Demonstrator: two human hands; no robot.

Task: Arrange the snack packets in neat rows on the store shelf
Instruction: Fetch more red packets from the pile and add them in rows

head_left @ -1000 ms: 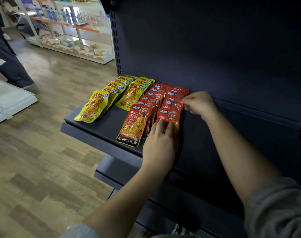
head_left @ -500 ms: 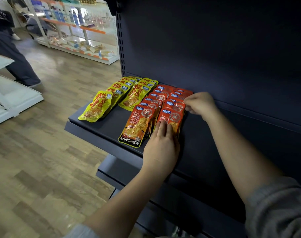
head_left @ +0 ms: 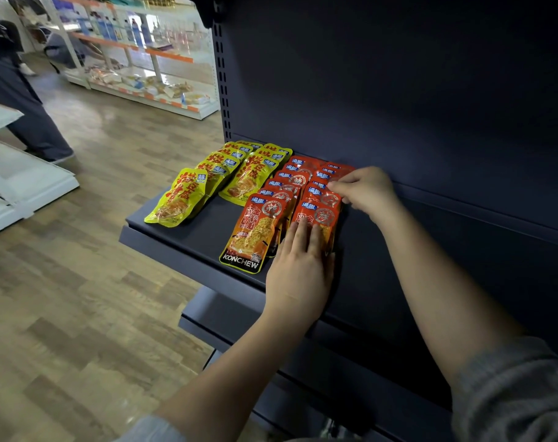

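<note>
Both hands work the rightmost red row: the left hand lies flat, fingers straight and together, pressing on the front red packet, while the right hand has its fingers curled at the top edge of a packet farther back, seemingly pinching it, though the grip itself is hard to make out. On the dark shelf four overlapping rows run front to back: two of yellow packets on the left and two of red packets beside them. Most of the job looks done; the front yellow packet sits tilted and the KONCHEW packet juts forward of its neighbour, so a little squaring up appears to remain
</note>
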